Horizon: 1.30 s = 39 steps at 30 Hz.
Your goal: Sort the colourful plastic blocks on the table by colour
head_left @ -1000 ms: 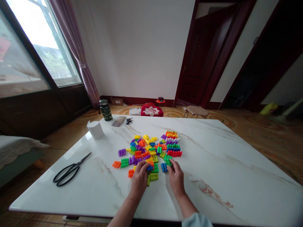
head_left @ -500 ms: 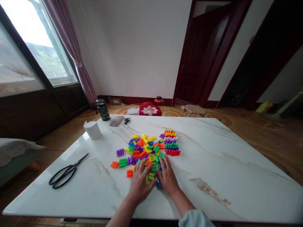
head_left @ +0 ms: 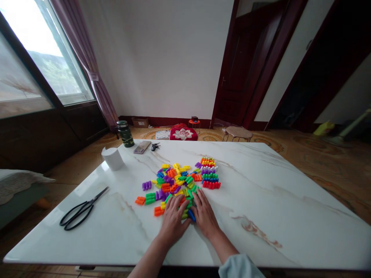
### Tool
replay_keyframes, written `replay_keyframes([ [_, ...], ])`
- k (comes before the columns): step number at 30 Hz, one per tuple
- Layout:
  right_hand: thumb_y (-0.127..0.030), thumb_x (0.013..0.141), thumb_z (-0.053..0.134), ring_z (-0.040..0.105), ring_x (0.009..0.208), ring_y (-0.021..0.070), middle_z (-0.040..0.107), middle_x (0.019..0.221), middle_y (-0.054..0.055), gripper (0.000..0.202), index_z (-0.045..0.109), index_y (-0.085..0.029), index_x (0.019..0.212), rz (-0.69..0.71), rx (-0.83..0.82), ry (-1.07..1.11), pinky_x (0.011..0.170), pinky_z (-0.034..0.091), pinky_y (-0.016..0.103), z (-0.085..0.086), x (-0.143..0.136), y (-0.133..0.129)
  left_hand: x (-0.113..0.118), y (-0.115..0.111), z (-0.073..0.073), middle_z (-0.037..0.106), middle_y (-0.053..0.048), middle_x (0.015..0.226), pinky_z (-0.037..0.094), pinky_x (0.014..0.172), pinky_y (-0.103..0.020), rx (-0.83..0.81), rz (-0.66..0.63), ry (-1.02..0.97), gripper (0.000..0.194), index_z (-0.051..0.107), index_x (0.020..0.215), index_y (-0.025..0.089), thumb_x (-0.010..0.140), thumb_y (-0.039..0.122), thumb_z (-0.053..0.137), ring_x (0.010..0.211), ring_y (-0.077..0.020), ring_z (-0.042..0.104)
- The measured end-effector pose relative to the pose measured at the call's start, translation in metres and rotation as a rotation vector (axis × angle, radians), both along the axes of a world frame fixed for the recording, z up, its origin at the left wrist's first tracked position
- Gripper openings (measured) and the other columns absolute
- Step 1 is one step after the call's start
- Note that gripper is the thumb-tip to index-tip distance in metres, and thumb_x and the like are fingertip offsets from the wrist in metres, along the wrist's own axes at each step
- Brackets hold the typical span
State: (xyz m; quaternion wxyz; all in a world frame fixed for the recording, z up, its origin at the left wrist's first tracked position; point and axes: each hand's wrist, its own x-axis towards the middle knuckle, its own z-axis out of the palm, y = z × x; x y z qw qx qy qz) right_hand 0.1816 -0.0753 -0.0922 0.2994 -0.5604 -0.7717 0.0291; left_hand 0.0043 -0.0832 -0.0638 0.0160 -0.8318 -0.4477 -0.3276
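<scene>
My left hand (head_left: 174,218) rests on the near edge of a pile of colourful plastic building pieces (head_left: 166,187), fingers stretched forward and thumb toward the middle. Beside it, my right hand (head_left: 205,214) lies along the pile's right near side with its fingers extended. Between the two thumbs sits a blue piece (head_left: 191,215), and olive-green pieces show just beyond it. Both palms hide part of what lies beneath. To the right of the pile, small peg-like pieces (head_left: 210,173) stand in neat rows by colour: red, blue, green, purple, white, yellow and orange.
Black-handled scissors (head_left: 82,210) lie on the left of the marble-patterned table (head_left: 278,200). A white paper roll (head_left: 113,159), a camouflage bottle (head_left: 125,134), a phone (head_left: 142,147) and keys (head_left: 155,146) occupy the far left. Beyond the table stands a stool (head_left: 238,133).
My hands have shifted slightly forward and closer together against the pile. The blue piece between them has moved a little away from me, and fewer olive-green pieces show.
</scene>
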Motion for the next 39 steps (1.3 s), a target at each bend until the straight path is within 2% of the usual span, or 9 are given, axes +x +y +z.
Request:
replay_keyframes([
  [3, -0.033, 0.099, 0.038, 0.027, 0.145, 0.0257, 0.034, 0.155, 0.013, 0.051, 0.039, -0.015, 0.146, 0.000, -0.016, -0.001, 0.116, 0.034, 0.044, 0.0042, 0.0001, -0.0003, -0.0011, 0.0048, -0.0049, 0.056, -0.010, 0.133, 0.040, 0.107, -0.051, -0.009, 0.079, -0.008, 0.047, 0.061, 0.122, 0.025, 0.075, 0.021, 0.066, 0.124, -0.0306, 0.050],
  [6, -0.034, 0.099, 0.037, 0.029, 0.144, 0.0254, 0.035, 0.154, 0.014, 0.050, 0.041, -0.014, 0.145, 0.006, -0.024, 0.002, 0.116, 0.034, 0.044, 0.0067, 0.0005, -0.0006, -0.0021, 0.0068, -0.0074, 0.055, -0.010, 0.134, 0.041, 0.107, -0.051, -0.012, 0.096, 0.004, 0.047, 0.061, 0.122, 0.025, 0.075, 0.022, 0.066, 0.125, -0.0306, 0.050],
  [23, -0.034, 0.098, 0.039, 0.027, 0.144, 0.0263, 0.035, 0.154, 0.015, 0.051, 0.042, -0.013, 0.145, 0.004, -0.046, 0.008, 0.116, 0.034, 0.045, 0.0057, 0.0002, 0.0009, -0.0025, 0.0041, -0.0098, 0.054, -0.009, 0.135, 0.040, 0.108, -0.053, -0.033, 0.099, 0.019, 0.046, 0.062, 0.123, 0.027, 0.077, 0.023, 0.067, 0.126, -0.0317, 0.049],
  [39, -0.034, 0.098, 0.040, 0.028, 0.144, 0.0262, 0.036, 0.153, 0.012, 0.051, 0.039, -0.017, 0.147, 0.008, -0.019, 0.028, 0.115, 0.035, 0.047, 0.0035, 0.0006, 0.0008, -0.0026, 0.0028, -0.0071, 0.052, -0.010, 0.137, 0.040, 0.107, -0.054, -0.046, 0.082, 0.016, 0.047, 0.060, 0.124, 0.027, 0.079, 0.022, 0.065, 0.126, -0.0325, 0.048],
])
